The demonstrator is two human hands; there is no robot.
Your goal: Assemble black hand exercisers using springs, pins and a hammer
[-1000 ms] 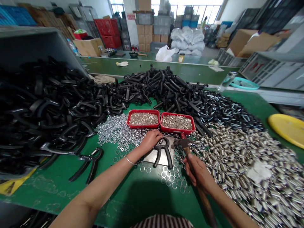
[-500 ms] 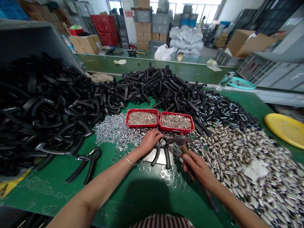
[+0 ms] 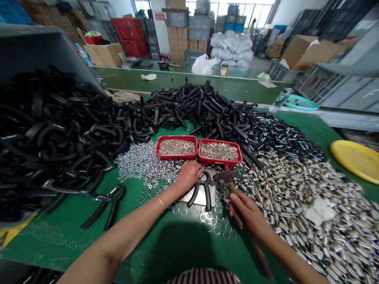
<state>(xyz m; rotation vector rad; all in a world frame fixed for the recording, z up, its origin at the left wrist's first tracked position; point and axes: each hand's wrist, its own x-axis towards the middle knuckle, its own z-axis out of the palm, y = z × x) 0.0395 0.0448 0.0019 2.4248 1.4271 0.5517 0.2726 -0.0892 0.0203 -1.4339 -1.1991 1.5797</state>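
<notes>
My left hand (image 3: 188, 176) is closed on the top of a black hand-grip exerciser (image 3: 201, 192) that lies on a small metal plate (image 3: 197, 198) on the green table. My right hand (image 3: 247, 211) grips the wooden handle of a hammer (image 3: 228, 178); its head hangs just right of the exerciser's top. Loose steel washers (image 3: 216, 225) lie around the plate. Two red trays (image 3: 199, 150) of small metal parts stand right behind my hands.
Big heaps of black plastic handles (image 3: 68, 130) fill the left and back. A wide pile of short metal sleeves (image 3: 310, 205) covers the right. An assembled black exerciser (image 3: 103, 207) lies at the left front. A yellow disc (image 3: 355, 159) sits far right.
The hammer head swung down onto the exerciser's top half a second ago and has now lifted back a little to the right. My left hand has stayed put.
</notes>
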